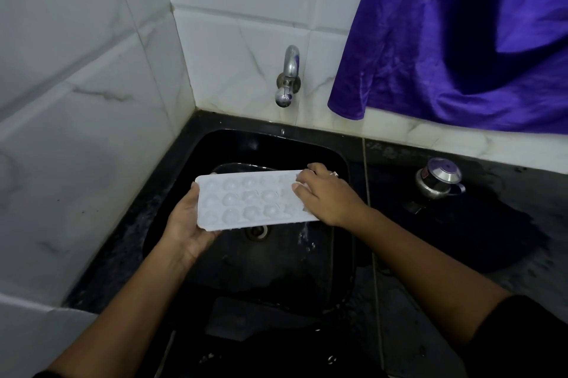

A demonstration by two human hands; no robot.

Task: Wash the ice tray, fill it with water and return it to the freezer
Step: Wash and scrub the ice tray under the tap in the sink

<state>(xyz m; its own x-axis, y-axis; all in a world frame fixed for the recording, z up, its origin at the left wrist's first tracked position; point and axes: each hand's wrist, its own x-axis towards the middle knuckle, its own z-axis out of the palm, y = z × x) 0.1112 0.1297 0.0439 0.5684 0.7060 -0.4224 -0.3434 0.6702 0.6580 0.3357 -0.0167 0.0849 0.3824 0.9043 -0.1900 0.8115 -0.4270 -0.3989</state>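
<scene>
The left grip holds one end of the ice tray above the sink; the right grip curls round the other.

L hand palm up, cupped under left end of the ice tray, thumb hooked over its edge. R hand palm down, fingers curled over the tray's right end. Both forearms bare, reaching fwd & converging; dark sleeve at R elbow.

Kitchen w/ sink, tap, tiles
</scene>
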